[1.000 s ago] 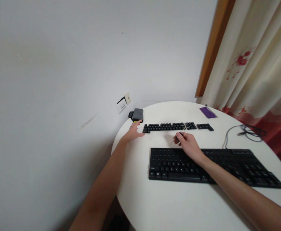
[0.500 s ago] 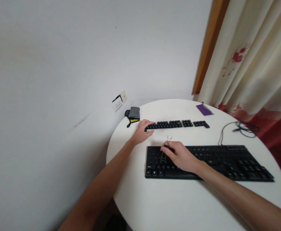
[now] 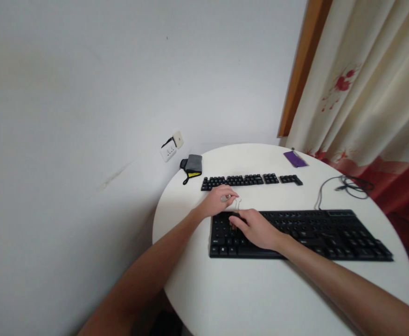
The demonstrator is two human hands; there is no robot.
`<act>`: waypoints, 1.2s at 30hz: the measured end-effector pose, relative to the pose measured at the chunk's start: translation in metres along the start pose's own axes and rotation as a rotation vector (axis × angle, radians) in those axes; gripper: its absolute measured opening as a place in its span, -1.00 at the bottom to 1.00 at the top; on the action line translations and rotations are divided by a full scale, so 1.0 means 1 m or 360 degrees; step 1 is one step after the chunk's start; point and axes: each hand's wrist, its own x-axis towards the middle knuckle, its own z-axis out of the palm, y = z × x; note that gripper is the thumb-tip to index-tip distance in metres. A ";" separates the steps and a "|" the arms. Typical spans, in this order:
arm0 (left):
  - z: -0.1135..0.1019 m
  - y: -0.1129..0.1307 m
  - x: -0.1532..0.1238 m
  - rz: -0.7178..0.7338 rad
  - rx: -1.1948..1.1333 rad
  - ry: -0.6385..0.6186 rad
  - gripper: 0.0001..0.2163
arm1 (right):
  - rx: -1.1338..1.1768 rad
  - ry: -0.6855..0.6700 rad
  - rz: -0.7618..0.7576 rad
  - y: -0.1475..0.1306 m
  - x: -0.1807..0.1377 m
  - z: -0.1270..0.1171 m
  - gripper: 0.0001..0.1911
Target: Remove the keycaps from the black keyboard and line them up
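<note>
A black keyboard (image 3: pixel 316 233) lies across the round white table (image 3: pixel 260 298). My right hand (image 3: pixel 256 228) rests over its left end, closed on a thin wire keycap puller (image 3: pixel 237 204) whose loops stick up past the fingers. My left hand (image 3: pixel 218 201) sits at the keyboard's top left corner, fingers curled, fingertips touching the puller's wire loops. Behind both hands a row of loose black keycaps (image 3: pixel 246 180) is laid out on the table.
A grey and yellow pouch (image 3: pixel 192 166) lies at the table's back left edge under a wall socket (image 3: pixel 170 147). A purple card (image 3: pixel 295 158) and the coiled keyboard cable (image 3: pixel 351 184) lie at the back right. A patterned curtain (image 3: pixel 372 93) hangs on the right.
My right hand came back from the keycap row to the keyboard's left end with the puller. My left hand moved from the row's left end down to the puller.
</note>
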 end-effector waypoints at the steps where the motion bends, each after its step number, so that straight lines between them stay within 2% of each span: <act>1: 0.000 0.000 0.000 -0.0010 -0.0003 0.0010 -0.81 | 0.0055 0.0014 0.0017 0.002 0.001 0.002 -0.62; 5: -0.003 0.001 0.001 -0.0024 -0.0007 0.0010 -0.80 | 0.0334 0.0078 0.0126 0.008 0.006 0.007 -0.60; 8: -0.004 0.004 0.001 -0.0049 0.0001 0.0024 -0.79 | 0.0551 0.0129 0.0194 0.013 0.012 0.001 -0.57; 14: 0.000 0.021 0.002 -0.0083 -0.0171 0.0096 -0.76 | 0.0501 0.0784 0.0316 0.026 0.019 -0.028 -0.56; 16: 0.004 0.028 0.002 -0.0037 -0.0205 0.0073 -0.73 | 0.0486 0.0879 0.0341 0.030 0.020 -0.033 -0.55; 22: 0.016 0.036 0.002 0.0025 -0.0145 0.0091 -0.88 | 0.0546 0.0822 0.0333 0.036 0.022 -0.027 -0.51; 26: 0.019 0.031 0.001 0.0033 -0.0080 0.0071 -0.88 | 0.0714 0.0707 0.0444 0.040 0.023 -0.024 -0.53; 29: 0.018 0.028 0.001 0.0118 -0.0029 -0.0025 -0.84 | 0.0788 0.0604 0.0505 0.042 0.023 -0.024 -0.55; 36: 0.016 0.037 0.001 0.0231 0.0191 -0.0118 -0.80 | 0.0614 0.0711 0.0424 0.045 0.022 -0.024 -0.54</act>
